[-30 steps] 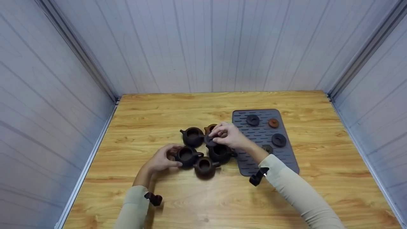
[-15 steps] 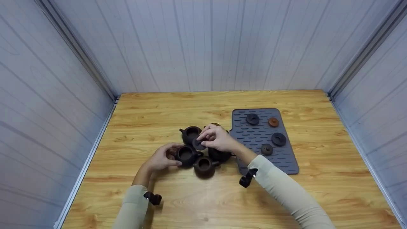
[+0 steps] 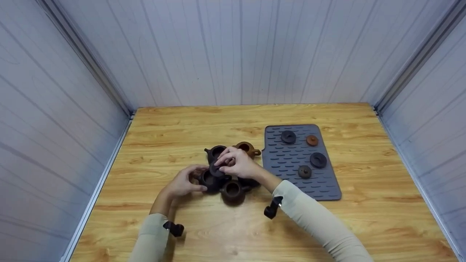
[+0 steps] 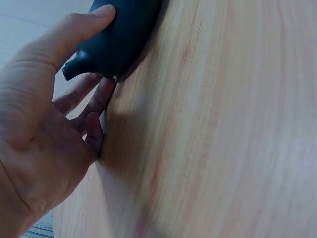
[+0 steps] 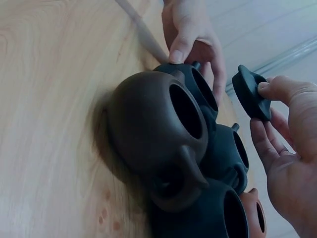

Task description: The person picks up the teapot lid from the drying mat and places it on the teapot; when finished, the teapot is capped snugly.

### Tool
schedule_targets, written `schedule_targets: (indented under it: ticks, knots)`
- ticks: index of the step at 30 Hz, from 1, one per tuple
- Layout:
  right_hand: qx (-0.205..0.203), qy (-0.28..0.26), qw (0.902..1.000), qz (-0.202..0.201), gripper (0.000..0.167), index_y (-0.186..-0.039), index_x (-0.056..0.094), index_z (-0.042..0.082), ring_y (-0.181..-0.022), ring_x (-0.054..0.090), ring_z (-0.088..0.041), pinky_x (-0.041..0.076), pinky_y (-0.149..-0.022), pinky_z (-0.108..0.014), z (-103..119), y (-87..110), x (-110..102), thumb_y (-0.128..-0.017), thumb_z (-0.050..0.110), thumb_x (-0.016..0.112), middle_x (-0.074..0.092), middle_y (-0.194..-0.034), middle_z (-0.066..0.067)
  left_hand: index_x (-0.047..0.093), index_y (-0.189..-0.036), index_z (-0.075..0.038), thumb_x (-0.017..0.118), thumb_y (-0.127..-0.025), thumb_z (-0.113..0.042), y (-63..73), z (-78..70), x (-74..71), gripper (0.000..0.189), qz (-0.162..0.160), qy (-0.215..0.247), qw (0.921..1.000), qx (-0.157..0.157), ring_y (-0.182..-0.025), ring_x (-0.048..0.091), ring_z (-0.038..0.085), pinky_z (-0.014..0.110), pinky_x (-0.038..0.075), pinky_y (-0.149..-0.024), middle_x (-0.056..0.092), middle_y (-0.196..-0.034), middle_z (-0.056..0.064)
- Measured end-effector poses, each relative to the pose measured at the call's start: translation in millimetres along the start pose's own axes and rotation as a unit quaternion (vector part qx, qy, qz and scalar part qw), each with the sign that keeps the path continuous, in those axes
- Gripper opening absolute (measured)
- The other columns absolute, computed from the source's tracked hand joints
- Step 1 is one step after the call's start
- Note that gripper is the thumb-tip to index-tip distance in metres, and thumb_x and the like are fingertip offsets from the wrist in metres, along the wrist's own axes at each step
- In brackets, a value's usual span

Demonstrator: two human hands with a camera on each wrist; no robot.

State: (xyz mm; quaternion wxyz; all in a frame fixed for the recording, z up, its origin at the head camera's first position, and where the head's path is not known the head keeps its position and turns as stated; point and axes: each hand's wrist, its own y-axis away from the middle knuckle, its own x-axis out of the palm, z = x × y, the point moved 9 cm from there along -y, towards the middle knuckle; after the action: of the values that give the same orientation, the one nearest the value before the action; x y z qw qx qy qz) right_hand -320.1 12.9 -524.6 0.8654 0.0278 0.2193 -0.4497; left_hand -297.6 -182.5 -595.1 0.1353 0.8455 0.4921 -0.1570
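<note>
My left hand (image 3: 185,181) holds a dark teapot (image 4: 130,37) at its spout side. The thumb lies on one side of the pot, the other fingers on the far side, with the short spout between them. My right hand (image 3: 238,165) pinches a round dark lid (image 5: 246,93) between thumb and fingers. The lid is tilted and overlaps the far part of that teapot's opening in the head view; the right wrist view shows it apart from the pot. Beside the held pot stands a brown lidless teapot (image 5: 143,119), its handle toward the right wrist camera.
Another dark teapot (image 5: 225,151), an orange-brown one (image 3: 257,152) and a dark one (image 5: 198,218), partly under my right hand in the head view, crowd close. A grey ridged mat (image 3: 287,187) at right bears several lids, including an orange one (image 3: 312,140).
My right hand has carried the dark lid leftward, from over the right-hand pots to the pot in my left hand. The orange-brown teapot has come into view. My left hand stays in place.
</note>
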Motion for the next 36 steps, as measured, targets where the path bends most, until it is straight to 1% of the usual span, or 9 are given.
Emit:
schedule_targets:
  ticks: [5,7,9,12,16,21,25,31,36]
  knots:
    - [0.0,-0.008,0.9999,0.007,0.021,-0.117,0.088,0.004,-0.112,0.066,-0.013,0.06,-0.093,-0.021,-2.7,-4.5,11.6,-0.097,0.004,0.082,0.071,-0.131,-0.022,0.066,-0.152,-0.005,0.096,-0.09,-0.018,2.9,2.8,-3.3,0.07,-0.009,-0.009,0.9984,0.055,-0.117,0.072,0.024,0.028,0.056,-0.097,0.076,-0.139,0.018]
    - [0.002,-0.009,0.9999,0.009,0.021,-0.117,0.088,0.003,-0.112,0.064,-0.011,0.06,-0.093,-0.022,-4.7,-6.1,15.6,-0.097,0.004,0.081,0.071,-0.132,-0.022,0.067,-0.152,-0.006,0.097,-0.089,-0.022,3.9,3.2,-3.4,0.071,-0.011,-0.006,0.998,0.062,-0.114,0.072,0.021,0.027,0.055,-0.095,0.077,-0.136,0.016]
    - [0.006,-0.006,0.9999,0.011,0.022,-0.118,0.088,0.004,-0.111,0.062,-0.008,0.061,-0.095,-0.024,-6.6,-7.1,19.5,-0.097,0.004,0.081,0.07,-0.132,-0.022,0.066,-0.153,-0.005,0.097,-0.089,-0.022,3.7,4.7,-2.8,0.073,-0.012,-0.006,0.9987,0.049,-0.114,0.072,0.019,0.026,0.055,-0.095,0.077,-0.135,0.017]
    - [0.009,0.002,0.9999,0.014,0.022,-0.118,0.088,0.005,-0.11,0.061,-0.006,0.063,-0.097,-0.029,-8.5,-7.9,24.3,-0.097,0.005,0.081,0.07,-0.133,-0.02,0.063,-0.155,-0.002,0.096,-0.089,-0.017,4.9,1.5,-0.4,0.076,-0.009,-0.004,0.9999,0.01,-0.118,0.071,0.021,0.026,0.055,-0.097,0.074,-0.14,0.023]
    - [0.008,0.007,0.9998,0.014,0.021,-0.118,0.088,0.005,-0.113,0.064,-0.01,0.064,-0.099,-0.033,-10.3,-9.4,28.5,-0.098,0.005,0.082,0.071,-0.133,-0.02,0.061,-0.155,0.001,0.093,-0.09,-0.007,4.5,0.6,0.8,0.073,-0.007,-0.007,0.9999,-0.007,-0.119,0.071,0.022,0.026,0.055,-0.096,0.072,-0.144,0.027]
    - [0.011,0.008,0.9998,0.015,0.021,-0.118,0.088,0.003,-0.122,0.069,-0.022,0.065,-0.102,-0.034,-13.3,-10.9,32.4,-0.098,0.004,0.082,0.073,-0.133,-0.022,0.061,-0.155,0.003,0.093,-0.089,-0.005,3.0,-0.2,0.3,0.073,-0.009,-0.007,0.9999,-0.007,-0.117,0.071,0.019,0.025,0.056,-0.096,0.071,-0.145,0.028]
    - [0.015,0.01,0.9998,0.011,0.02,-0.117,0.088,0.002,-0.124,0.07,-0.028,0.066,-0.103,-0.038,-15.2,-10.6,32.5,-0.098,0.004,0.082,0.073,-0.133,-0.023,0.06,-0.156,0.003,0.093,-0.09,-0.006,1.2,-1.7,0.9,0.074,-0.005,-0.006,1.0,-0.002,-0.12,0.071,0.023,0.026,0.056,-0.097,0.071,-0.145,0.029]
    - [0.01,0.024,0.9996,0.008,0.018,-0.115,0.088,0.003,-0.125,0.071,-0.031,0.066,-0.103,-0.036,-16.6,-10.0,32.4,-0.097,0.005,0.084,0.075,-0.132,-0.022,0.06,-0.155,0.004,0.093,-0.09,-0.006,0.2,-2.3,0.6,0.074,-0.003,-0.014,0.9999,0.001,-0.12,0.071,0.028,0.027,0.057,-0.096,0.072,-0.14,0.03]
    - [0.011,0.041,0.9991,0.01,0.017,-0.113,0.089,0.005,-0.124,0.072,-0.031,0.064,-0.102,-0.031,-17.3,-10.1,33.2,-0.097,0.008,0.086,0.078,-0.129,-0.019,0.062,-0.155,0.0,0.094,-0.09,-0.006,-0.5,-3.0,0.4,0.073,-0.003,-0.019,0.9998,0.003,-0.122,0.071,0.03,0.027,0.056,-0.097,0.072,-0.142,0.027]
